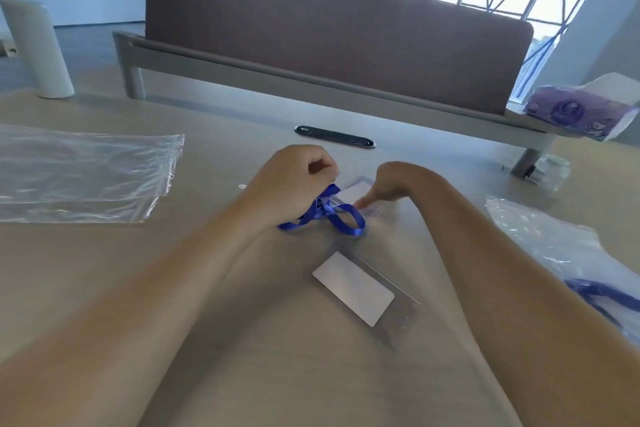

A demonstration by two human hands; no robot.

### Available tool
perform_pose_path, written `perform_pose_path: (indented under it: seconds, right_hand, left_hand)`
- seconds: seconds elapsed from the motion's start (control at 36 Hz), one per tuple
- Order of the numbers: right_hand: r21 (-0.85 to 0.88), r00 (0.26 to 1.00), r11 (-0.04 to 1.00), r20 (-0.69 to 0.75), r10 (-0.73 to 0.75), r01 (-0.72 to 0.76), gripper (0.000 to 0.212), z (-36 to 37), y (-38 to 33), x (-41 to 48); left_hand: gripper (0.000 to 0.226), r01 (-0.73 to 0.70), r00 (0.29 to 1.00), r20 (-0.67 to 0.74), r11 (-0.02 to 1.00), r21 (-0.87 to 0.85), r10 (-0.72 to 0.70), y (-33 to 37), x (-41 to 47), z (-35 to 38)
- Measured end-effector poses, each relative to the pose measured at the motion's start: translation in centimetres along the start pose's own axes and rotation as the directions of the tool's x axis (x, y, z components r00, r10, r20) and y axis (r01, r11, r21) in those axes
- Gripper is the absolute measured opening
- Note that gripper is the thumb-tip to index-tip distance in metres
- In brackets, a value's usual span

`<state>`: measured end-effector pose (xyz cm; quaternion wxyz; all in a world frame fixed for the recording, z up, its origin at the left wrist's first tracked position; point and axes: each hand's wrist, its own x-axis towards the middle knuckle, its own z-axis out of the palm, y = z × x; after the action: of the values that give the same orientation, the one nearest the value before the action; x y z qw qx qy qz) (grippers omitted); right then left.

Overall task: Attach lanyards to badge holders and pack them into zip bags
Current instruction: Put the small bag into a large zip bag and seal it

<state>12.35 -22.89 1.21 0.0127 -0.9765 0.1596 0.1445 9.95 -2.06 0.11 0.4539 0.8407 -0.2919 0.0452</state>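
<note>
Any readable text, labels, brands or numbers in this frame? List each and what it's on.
None legible.
Purple tissue pack: printed pattern, any lettering too blurred to read.
Near badge holder: white insert blank.
Far badge holder: no text visible.
Blue lanyard: no print visible.
Zip bags: clear, unprinted.
</note>
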Motion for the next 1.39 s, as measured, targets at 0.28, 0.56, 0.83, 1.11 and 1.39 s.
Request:
perform_pose_path:
  seconds: [0.28, 0.56, 0.83, 1.11, 1.39]
  right_hand:
    - [0.145, 0.997, 0.986, -0.005, 0.078, -0.077, 0.074, -0.1, 2.1, -0.5]
    - [0.353, 0.849, 0.916, -0.528, 0.029, 0.189, 0.019, -2.7, 2.1, -4.3]
    - [0.576, 0.788, 0.643, -0.612, -0.071, 0.505, 0.006, -4.3, -2.1, -7.9]
    - [0.668, 0.87, 0.6, -0.482, -0.1, 0.439, 0.007, -2.4, -3.5, -5.8]
    - [0.333, 0.895, 0.889, -0.416, -0.16, 0.314, 0.019, -0.5, -5.1, -4.7]
  left_hand:
    - [0.017, 0.021, 1.0, 0.01, 0.999, 0.036, -0.021, -0.2, -0.1, 0.0]
    - [0.019, 0.136, 0.991, -0.016, 0.991, 0.007, -0.136, -0.4, 0.0, -0.1]
    - [0.052, 0.35, 0.914, -0.137, 0.913, -0.21, -0.381, -1.6, 1.5, -1.5]
    - [0.011, 0.248, 0.926, -0.09, 0.767, -0.591, -0.368, -2.7, 1.3, -2.6]
    - [0.014, 0.181, 0.872, -0.282, 0.798, -0.575, -0.401, -2.4, 1.3, -4.2]
